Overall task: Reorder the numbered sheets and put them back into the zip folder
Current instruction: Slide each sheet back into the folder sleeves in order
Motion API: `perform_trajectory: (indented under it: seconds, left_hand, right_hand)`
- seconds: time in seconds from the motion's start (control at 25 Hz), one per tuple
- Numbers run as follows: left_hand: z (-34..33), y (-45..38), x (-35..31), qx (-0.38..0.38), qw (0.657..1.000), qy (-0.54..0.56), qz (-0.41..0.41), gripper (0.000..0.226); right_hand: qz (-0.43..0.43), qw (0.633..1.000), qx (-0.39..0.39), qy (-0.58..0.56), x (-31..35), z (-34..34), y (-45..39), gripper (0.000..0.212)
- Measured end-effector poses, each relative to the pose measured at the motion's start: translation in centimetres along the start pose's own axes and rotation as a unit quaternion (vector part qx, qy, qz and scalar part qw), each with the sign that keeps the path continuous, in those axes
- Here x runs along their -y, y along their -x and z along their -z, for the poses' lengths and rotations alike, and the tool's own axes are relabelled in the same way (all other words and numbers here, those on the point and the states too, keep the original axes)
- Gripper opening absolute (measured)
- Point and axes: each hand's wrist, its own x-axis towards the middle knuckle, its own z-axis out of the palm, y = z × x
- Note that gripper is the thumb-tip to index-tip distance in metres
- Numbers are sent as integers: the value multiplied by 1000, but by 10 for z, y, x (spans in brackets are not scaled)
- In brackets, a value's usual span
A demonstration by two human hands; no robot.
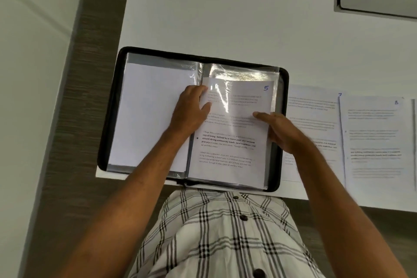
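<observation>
Sheet 8 (374,140) text blurred

Black-edged zip folder (112,106), white sheets (230,142) with blue handwritten numbers, white tabletop (225,18), black-and-white checked shirt (221,232)
</observation>
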Motion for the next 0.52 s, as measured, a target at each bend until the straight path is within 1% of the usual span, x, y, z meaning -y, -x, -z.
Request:
perform_trajectory:
  seconds: [0.08, 0.16, 0.24, 0.28, 0.32, 0.36, 0.44, 0.52]
  left_hand:
    - [7, 10, -3, 11, 999, 31, 39, 42]
    - [19, 16, -6, 18, 993, 86, 82, 38]
    - [34, 23, -8, 29, 976, 173, 131, 34]
    - [42, 24, -7, 39, 961, 220, 163, 35]
    - [51, 25, -5, 51, 945, 259, 195, 39]
    - [61, 27, -2, 69, 928, 293, 221, 48]
    - [81, 31, 10, 97, 902, 337, 250, 71]
    - [99, 35, 24, 112, 900, 336, 253, 87]
  right_hand:
    - [-8, 999, 31, -38, 4, -11, 7, 28]
    - [3, 993, 75, -85, 16, -27, 13, 34]
    - [34, 982, 135, -128, 27, -47, 13, 44]
    - [49, 975, 165, -143, 32, -59, 10, 50]
    - [60, 969, 194, -145, 36, -72, 8, 59]
    - [64, 965, 220, -127, 40, -85, 5, 69]
    - [67, 961, 264, -55, 46, -114, -3, 85]
    - [93, 956, 278, 22, 46, -140, -9, 80]
